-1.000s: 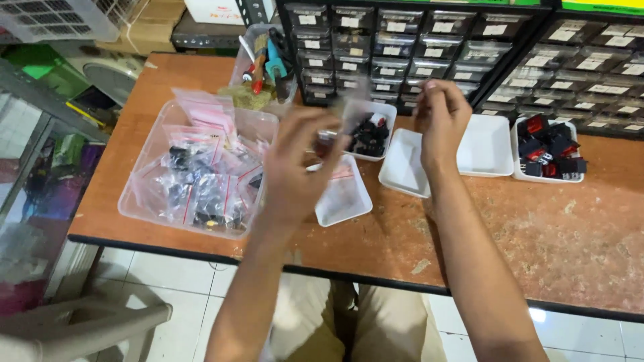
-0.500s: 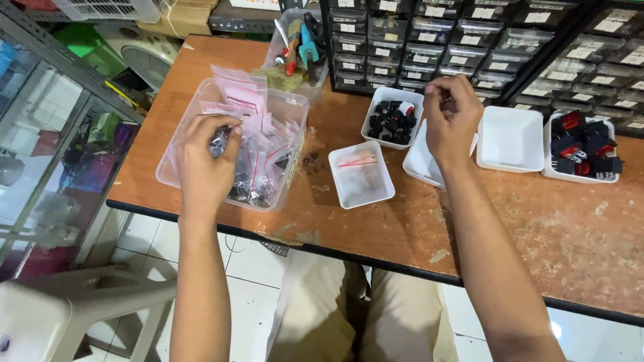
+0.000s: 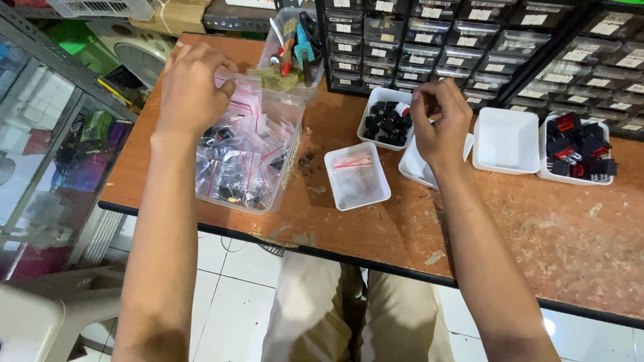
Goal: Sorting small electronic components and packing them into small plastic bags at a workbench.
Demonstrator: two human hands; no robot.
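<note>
Over the clear plastic tub [image 3: 249, 157] at the left of the brown tabletop [image 3: 510, 221] I have my left hand [image 3: 192, 87], fingers curled downward into the heap of small pink-striped zip bags [image 3: 236, 151] that fills it; the fingertips are hidden behind the back of the hand, so I cannot tell whether they grip a bag or only touch the pile. Off to the right, well apart from that tub, my right hand [image 3: 439, 121] hangs with its fingers bent and thumb drawn toward the fingertips, just beside the small white tray of black parts [image 3: 388, 121] and partly above an empty-looking white tray [image 3: 414, 167] under the wrist; whether it pinches something tiny I cannot tell. Between the two hands lies another white tray [image 3: 357, 175] with a flat clear bag in it. Farther right sit a bare white tray [image 3: 507, 141] and a tray of red and black switches [image 3: 578, 151]. Behind everything stands a wall of dark drawer cabinets [image 3: 469, 40], and a clear bin of hand tools [image 3: 295, 40] rests just behind the tub.
</note>
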